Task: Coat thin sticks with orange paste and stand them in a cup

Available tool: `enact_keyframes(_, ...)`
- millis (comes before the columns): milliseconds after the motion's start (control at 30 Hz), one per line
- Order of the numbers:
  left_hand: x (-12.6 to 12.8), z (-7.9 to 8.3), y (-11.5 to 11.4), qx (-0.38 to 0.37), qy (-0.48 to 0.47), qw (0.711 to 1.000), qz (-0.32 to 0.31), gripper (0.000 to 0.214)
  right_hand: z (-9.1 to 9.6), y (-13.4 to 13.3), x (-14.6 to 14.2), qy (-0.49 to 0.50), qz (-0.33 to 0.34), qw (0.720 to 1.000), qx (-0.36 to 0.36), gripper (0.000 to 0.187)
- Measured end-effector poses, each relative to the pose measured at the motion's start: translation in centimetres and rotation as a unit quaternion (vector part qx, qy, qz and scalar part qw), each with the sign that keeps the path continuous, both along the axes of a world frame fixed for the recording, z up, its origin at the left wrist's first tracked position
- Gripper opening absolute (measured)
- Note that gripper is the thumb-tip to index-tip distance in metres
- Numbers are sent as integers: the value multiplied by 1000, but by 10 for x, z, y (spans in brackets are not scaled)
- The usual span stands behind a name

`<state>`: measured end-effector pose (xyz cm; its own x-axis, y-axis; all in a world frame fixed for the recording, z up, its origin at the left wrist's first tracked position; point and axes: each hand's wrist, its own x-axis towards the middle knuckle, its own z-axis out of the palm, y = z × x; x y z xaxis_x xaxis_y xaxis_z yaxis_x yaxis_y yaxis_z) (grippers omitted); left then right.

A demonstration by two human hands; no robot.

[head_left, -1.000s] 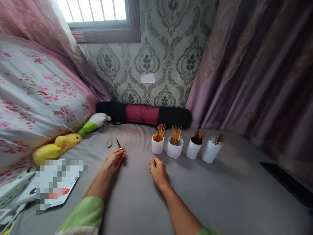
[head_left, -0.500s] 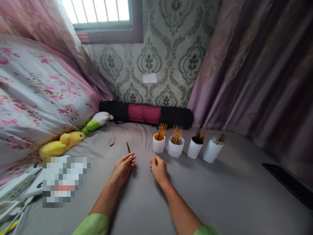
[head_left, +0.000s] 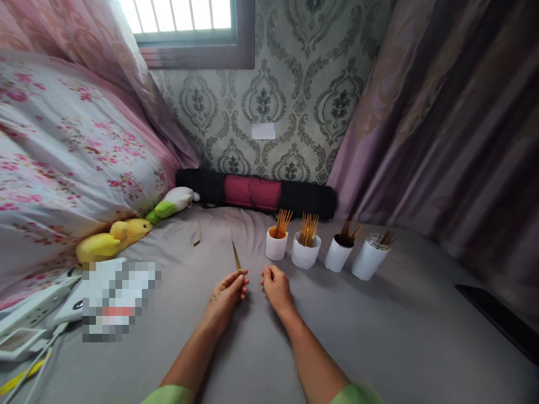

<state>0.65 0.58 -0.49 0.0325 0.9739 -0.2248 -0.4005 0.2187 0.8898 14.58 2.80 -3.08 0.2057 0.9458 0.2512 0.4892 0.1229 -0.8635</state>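
My left hand [head_left: 228, 293] pinches a slim gold-coloured pointed strip [head_left: 236, 257] between thumb and fingers, its sharp end aimed away from me. To its right, my right hand [head_left: 276, 287] rests with the fingers curled in and nothing showing out of them. Just beyond that hand stands a white-wrapped cup [head_left: 276, 248] with thin brown sticks [head_left: 284, 223] in it. A wider white cup [head_left: 305, 257], a dark-mouthed white cup [head_left: 336, 258] and a white-wrapped jar [head_left: 368, 262], each with sticks inside, follow to the right. Another thin gold strip [head_left: 196, 241] lies flat at the left.
A grey sheet [head_left: 252, 359] covers the surface. Yellow [head_left: 101, 247] and green-white plush toys [head_left: 174, 202] lie at the left, near a power strip [head_left: 40, 314] with cables. A black and maroon roll [head_left: 252, 192] lies along the wall. A dark flat object [head_left: 497, 320] is at the right.
My left hand has moved right, closer to my right hand, carrying the gold pointed strip. My right hand keeps nearly the same place and curl. The whole view has shifted slightly.
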Motion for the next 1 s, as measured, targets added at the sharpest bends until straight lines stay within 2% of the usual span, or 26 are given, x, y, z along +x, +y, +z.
enact_keyframes(267,4,-3,-7,18,26,999,-11,39,0,0,1,6,9,1000,-4,37)
enact_keyframes(600,5,0,-10,70,118,991,7,35,9,-3,0,25,20,999,-21,37)
enact_keyframes(800,3,-6,-8,114,208,970,44,27,10,-2,0,39,26,999,-24,39)
enact_keyframes(1000,2,-5,-12,190,265,943,66,20,12,-2,-1,69,33,997,-32,40)
